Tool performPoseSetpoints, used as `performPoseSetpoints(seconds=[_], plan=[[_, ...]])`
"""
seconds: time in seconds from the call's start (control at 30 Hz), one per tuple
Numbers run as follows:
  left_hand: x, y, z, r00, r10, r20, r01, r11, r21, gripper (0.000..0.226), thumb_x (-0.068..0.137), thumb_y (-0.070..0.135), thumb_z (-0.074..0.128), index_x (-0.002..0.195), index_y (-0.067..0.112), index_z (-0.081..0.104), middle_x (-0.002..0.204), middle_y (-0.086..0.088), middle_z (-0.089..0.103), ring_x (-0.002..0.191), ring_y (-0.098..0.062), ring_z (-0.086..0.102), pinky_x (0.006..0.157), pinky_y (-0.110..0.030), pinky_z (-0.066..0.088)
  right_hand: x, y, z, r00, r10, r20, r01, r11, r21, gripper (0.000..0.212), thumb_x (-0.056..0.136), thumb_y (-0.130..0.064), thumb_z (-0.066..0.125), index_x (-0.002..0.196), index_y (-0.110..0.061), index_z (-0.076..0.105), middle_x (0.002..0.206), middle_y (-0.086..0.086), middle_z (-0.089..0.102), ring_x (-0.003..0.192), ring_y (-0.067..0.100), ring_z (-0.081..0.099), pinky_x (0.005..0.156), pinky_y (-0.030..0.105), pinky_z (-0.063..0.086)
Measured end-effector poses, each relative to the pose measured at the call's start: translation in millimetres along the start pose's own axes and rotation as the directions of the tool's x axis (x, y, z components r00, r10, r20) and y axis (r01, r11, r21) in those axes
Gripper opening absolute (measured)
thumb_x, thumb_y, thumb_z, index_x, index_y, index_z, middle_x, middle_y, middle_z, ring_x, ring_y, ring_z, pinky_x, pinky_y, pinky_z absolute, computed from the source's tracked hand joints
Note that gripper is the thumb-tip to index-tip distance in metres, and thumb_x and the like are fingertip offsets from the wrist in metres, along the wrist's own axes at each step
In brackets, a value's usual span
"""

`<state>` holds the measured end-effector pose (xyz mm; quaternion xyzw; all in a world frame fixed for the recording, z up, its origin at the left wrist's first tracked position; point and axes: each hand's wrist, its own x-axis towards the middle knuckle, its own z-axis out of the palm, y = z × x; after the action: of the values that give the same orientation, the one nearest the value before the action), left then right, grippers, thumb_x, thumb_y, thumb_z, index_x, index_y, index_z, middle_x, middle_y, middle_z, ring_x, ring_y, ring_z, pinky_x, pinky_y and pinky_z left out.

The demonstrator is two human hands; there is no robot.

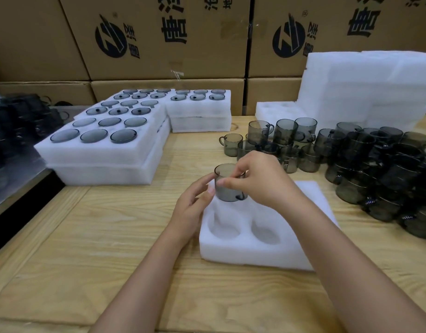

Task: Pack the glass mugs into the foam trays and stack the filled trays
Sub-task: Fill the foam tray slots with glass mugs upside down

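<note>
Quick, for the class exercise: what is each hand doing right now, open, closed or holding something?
Left hand: fingers curled against the side of the smoky grey glass mug.
Right hand: grip pinches that mug's rim.

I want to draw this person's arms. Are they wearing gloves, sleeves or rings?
No. The left hand and right hand are bare, with no gloves or rings. The left forearm and right forearm are bare too: no sleeves, watch or bracelet show.
</note>
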<state>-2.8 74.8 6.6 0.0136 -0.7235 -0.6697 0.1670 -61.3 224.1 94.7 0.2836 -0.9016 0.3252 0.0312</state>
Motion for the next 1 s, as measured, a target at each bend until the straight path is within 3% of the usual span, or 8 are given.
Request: performPoseSetpoints(seconds=[0.1, 0.27, 0.47, 0.57, 0.63, 0.7, 0.83, 1.0], plan=[[0.4, 0.5, 0.5, 1.000, -0.003, -0.015, 0.002, 1.000, -0.004, 0.050, 0.082, 0.035, 0.053, 0.128, 0.017, 0.056, 0.131, -0.005, 0.059, 0.126, -0.020, 0.051, 0.107, -0.043, 0.039, 2.3, -0.7, 6.9, 0.998, -0.062, -0.021, 0.061, 0.997, -0.055, 0.035, 0.071, -0.050, 0.074, 0.063, -0.018, 0.064, 0.089, 0.000, 0.055, 0.083, 0.013, 0.052, 0.067, 0.029, 0.040], [-1.5, 2.7, 2.8, 1.000, 0.007, -0.016, -0.007, 1.000, -0.001, 0.047, 0.093, 0.033, 0.052, 0.133, 0.008, 0.052, 0.132, -0.007, 0.059, 0.126, -0.021, 0.052, 0.109, -0.049, 0.036, 5.2, 7.9, 13.2, 0.999, -0.052, 0.003, 0.052, 0.992, -0.114, 0.037, 0.074, -0.053, 0.069, 0.067, -0.018, 0.060, 0.097, -0.001, 0.050, 0.088, 0.014, 0.050, 0.062, 0.026, 0.029], [0.1, 1.2, 3.9, 0.998, 0.060, 0.001, -0.060, 0.995, 0.083, 0.036, 0.096, 0.036, 0.048, 0.131, 0.031, 0.052, 0.133, 0.012, 0.055, 0.127, -0.001, 0.047, 0.105, -0.025, 0.036, 6.5, 15.7, 19.3, 0.996, -0.074, 0.055, 0.082, 0.985, -0.153, 0.039, 0.073, -0.053, 0.071, 0.064, -0.018, 0.059, 0.093, 0.001, 0.050, 0.087, 0.018, 0.051, 0.065, 0.029, 0.035], [-0.7, 0.0, 4.6, 0.993, 0.119, 0.013, -0.119, 0.974, 0.192, 0.035, 0.095, 0.035, 0.039, 0.129, 0.038, 0.048, 0.141, 0.019, 0.044, 0.132, 0.010, 0.034, 0.106, -0.010, 0.026, 6.5, 24.2, 23.0, 0.989, -0.131, 0.075, 0.142, 0.974, -0.176, 0.041, 0.076, -0.057, 0.066, 0.088, -0.018, 0.066, 0.098, -0.001, 0.050, 0.098, 0.017, 0.048, 0.079, 0.030, 0.038], [-0.9, -1.3, 4.2, 0.992, 0.122, 0.021, -0.124, 0.977, 0.175, 0.035, 0.099, 0.038, 0.039, 0.132, 0.032, 0.047, 0.144, 0.016, 0.043, 0.134, 0.008, 0.033, 0.110, -0.011, 0.024, 4.9, 26.0, 25.7, 0.988, -0.101, 0.113, 0.103, 0.995, -0.013, 0.052, 0.085, -0.056, 0.054, 0.122, -0.019, 0.054, 0.116, -0.002, 0.047, 0.114, 0.017, 0.045, 0.097, 0.033, 0.036], [-1.0, -3.5, 2.6, 0.992, 0.122, 0.019, -0.124, 0.980, 0.154, 0.037, 0.098, 0.035, 0.041, 0.133, 0.028, 0.049, 0.141, 0.014, 0.047, 0.134, 0.004, 0.037, 0.113, -0.020, 0.026, 4.5, 27.1, 29.2, 0.982, -0.073, 0.173, 0.051, 0.991, 0.125, 0.064, 0.094, -0.054, 0.033, 0.147, -0.018, 0.025, 0.147, 0.000, 0.032, 0.138, 0.016, 0.026, 0.113, 0.036, 0.021], [-0.3, -4.7, 1.5, 0.990, 0.131, 0.044, -0.138, 0.963, 0.234, 0.032, 0.100, 0.015, 0.041, 0.119, 0.036, 0.055, 0.137, 0.021, 0.044, 0.135, 0.004, 0.035, 0.112, -0.015, 0.024, 0.2, 31.1, 41.6, 0.927, 0.005, 0.374, 0.113, 0.949, -0.295, 0.089, 0.079, -0.073, -0.003, 0.150, -0.019, -0.010, 0.157, -0.009, -0.017, 0.140, 0.009, -0.025, 0.112, 0.044, -0.021], [-1.3, -2.9, 2.4, 0.992, 0.083, 0.092, -0.098, 0.981, 0.169, 0.032, 0.098, 0.016, 0.047, 0.120, 0.037, 0.057, 0.145, 0.020, 0.035, 0.133, 0.013, 0.029, 0.105, -0.006, 0.027, 1.3, 30.7, 42.1, 0.913, 0.065, 0.402, 0.095, 0.927, -0.364, 0.096, 0.075, -0.077, -0.002, 0.149, -0.017, -0.014, 0.157, -0.004, -0.019, 0.142, 0.014, -0.024, 0.111, 0.049, -0.021]])
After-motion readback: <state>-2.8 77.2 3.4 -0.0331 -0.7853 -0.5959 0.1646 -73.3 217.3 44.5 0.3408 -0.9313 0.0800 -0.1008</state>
